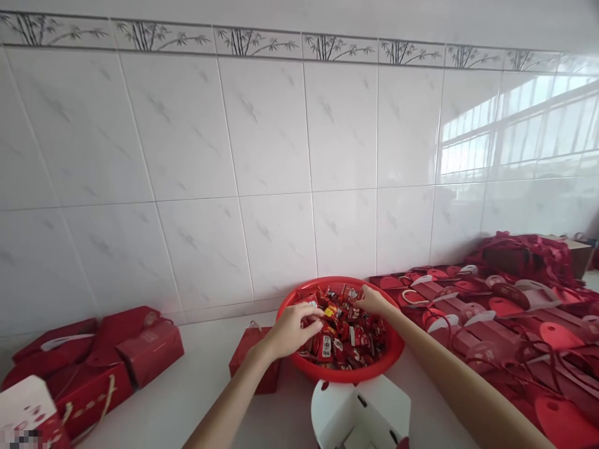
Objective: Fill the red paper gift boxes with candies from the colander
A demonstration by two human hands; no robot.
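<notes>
A red plastic basket with a perforated wall holds a heap of small wrapped candies, mostly in red wrappers. Over the left part of the heap is my left hand, its thumb and fingers apart and bent above the candies. At the basket's right back edge, my right hand reaches in with its fingers closed among the wrappers; what they pinch is hidden. Close in front of the basket stands an unfolded gift box, its pale inside facing up. A small red box sits left of the basket, partly behind my left forearm.
Red gift boxes with cord handles stand at the left. Many red boxes fill the right side in rows. Behind them, dark red ribbons hang over a cardboard box. A white tiled wall rises behind the white counter.
</notes>
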